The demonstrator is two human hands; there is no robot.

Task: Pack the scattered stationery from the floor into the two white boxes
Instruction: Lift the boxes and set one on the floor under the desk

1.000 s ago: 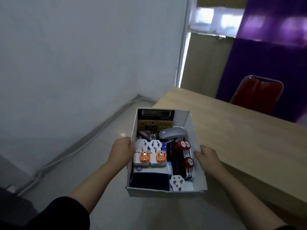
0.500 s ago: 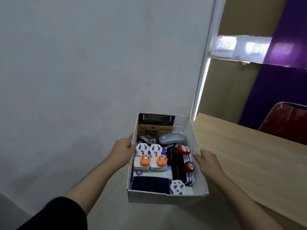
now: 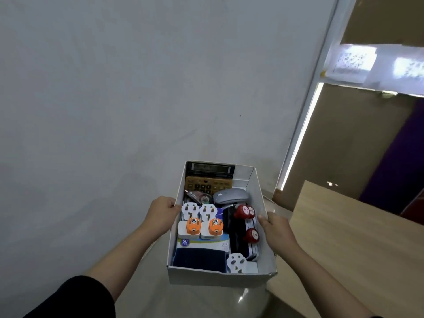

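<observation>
**Both hands clamped on the long sides, arms stretched forward**

The left hand (image 3: 161,213) grips the left wall of the open white cardboard box (image 3: 220,277), fingers curled round the outside and thumb hooked over the rim. The right hand (image 3: 276,230) grips the opposite wall the same way, thumb on the rim, fingers wrapped below. Both forearms are bare and reach forward, converging slightly. A black sleeve (image 3: 75,299) covers the left upper arm

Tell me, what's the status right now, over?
Left hand and right hand grip the white box by its side walls. Box packed: calculator, mouse, plugs. Wooden table close at right.
</observation>
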